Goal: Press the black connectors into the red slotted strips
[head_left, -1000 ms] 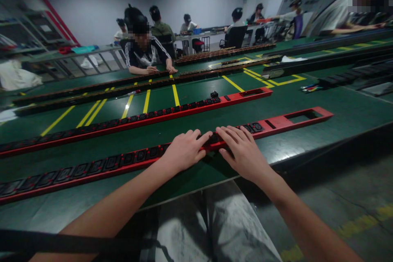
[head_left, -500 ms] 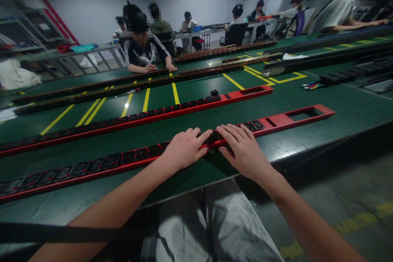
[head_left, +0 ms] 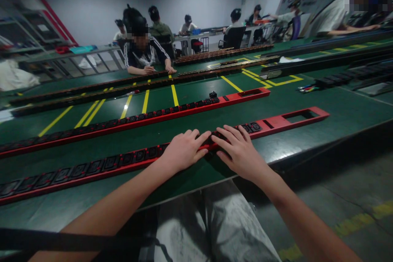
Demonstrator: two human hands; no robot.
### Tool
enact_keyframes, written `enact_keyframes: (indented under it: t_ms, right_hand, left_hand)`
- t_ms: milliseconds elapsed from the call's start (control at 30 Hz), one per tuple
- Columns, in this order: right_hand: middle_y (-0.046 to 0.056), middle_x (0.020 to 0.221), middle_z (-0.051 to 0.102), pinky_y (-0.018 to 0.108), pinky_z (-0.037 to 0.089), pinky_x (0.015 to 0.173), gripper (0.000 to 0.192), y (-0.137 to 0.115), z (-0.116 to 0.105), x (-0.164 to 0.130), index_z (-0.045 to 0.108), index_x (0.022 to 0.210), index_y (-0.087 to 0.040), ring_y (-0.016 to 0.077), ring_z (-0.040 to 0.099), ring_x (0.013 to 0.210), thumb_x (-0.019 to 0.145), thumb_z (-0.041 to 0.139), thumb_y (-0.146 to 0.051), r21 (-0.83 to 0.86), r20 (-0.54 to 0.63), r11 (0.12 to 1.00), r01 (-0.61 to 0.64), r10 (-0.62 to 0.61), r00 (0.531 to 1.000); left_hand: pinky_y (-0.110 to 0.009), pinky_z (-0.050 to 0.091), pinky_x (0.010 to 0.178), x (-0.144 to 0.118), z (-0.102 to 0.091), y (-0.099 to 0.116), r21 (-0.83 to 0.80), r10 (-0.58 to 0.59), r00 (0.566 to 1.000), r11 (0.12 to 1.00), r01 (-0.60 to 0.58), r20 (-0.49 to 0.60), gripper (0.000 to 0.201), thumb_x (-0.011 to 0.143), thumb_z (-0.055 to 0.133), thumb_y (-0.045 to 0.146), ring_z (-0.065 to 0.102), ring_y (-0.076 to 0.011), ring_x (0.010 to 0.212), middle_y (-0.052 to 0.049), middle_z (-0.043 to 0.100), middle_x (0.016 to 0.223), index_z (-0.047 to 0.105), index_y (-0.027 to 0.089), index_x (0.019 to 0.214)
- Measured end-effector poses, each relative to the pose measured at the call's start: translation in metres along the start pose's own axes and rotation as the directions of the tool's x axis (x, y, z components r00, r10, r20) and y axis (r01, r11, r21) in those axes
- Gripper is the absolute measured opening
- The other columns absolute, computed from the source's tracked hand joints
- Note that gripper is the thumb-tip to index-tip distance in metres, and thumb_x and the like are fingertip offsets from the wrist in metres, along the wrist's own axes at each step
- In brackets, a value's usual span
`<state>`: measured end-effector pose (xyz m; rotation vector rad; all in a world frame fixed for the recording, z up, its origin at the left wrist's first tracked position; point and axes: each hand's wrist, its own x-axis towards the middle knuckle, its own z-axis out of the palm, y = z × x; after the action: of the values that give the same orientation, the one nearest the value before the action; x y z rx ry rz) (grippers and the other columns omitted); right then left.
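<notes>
A long red power strip lies slantwise along the near side of the green table, lined with black sockets. My left hand rests over its middle, thumb at the near edge and fingers across the top, closed around the strip. Just to the right, my right hand touches the top with its fingers spread and thumb apart, near the index finger of my left hand. Both hands cover the sockets between them. To the right of my right hand, a black socket shows in the strip.
Beyond lies a second red power strip, with a loose black piece beside it. Dark long bars cross the table farther back. Coloured wire ends lie at the right. A co-worker leans on the far side.
My right hand has shifted slightly left along the strip, its fingers more spread, closer to my left hand. The left hand stays nearly in place; the view has moved a little.
</notes>
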<state>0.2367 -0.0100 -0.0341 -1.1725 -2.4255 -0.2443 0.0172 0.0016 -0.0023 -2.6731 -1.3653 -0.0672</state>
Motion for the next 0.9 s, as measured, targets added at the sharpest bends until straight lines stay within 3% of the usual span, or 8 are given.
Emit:
enact_keyframes:
  t_ms: [300,533,900]
  right_hand:
    - [0.008,0.144,0.053,0.056,0.022,0.116,0.040,0.0004,0.0018,0.0003,0.057,0.134,-0.024,0.0278,0.042,0.135,0.095,0.051,-0.030,0.008,-0.019,1.000,-0.001,0.001,1.000]
    - [0.008,0.143,0.054,0.057,0.023,0.115,0.039,0.0005,0.0019,0.0004,0.059,0.132,-0.024,0.0276,0.043,0.135,0.095,0.051,-0.029,0.024,-0.032,1.000,-0.011,0.011,0.999]
    - [0.009,0.142,0.055,0.056,0.024,0.115,0.038,-0.0001,0.0005,0.0006,0.059,0.132,-0.024,0.0275,0.044,0.134,0.094,0.051,-0.029,0.033,-0.037,0.999,-0.009,0.010,0.999]
  left_hand:
    - [-0.035,0.050,0.082,-0.0001,-0.0009,0.0005,0.001,-0.005,1.000,1.000,0.005,0.003,0.054,0.096,0.043,0.047,0.057,-0.0235,0.102,-0.007,0.059,0.117,0.035,0.026,0.145]
    - [-0.035,0.050,0.083,0.0003,-0.0039,0.0006,-0.019,-0.004,1.000,1.000,0.005,0.012,0.043,0.096,0.044,0.047,0.057,-0.0227,0.100,-0.007,0.059,0.112,0.043,0.023,0.132]
    - [-0.035,0.050,0.085,0.0008,-0.0035,0.0002,-0.035,0.002,0.999,0.999,-0.001,0.034,0.044,0.097,0.043,0.045,0.056,-0.0220,0.102,-0.007,0.056,0.116,0.038,0.027,0.136]
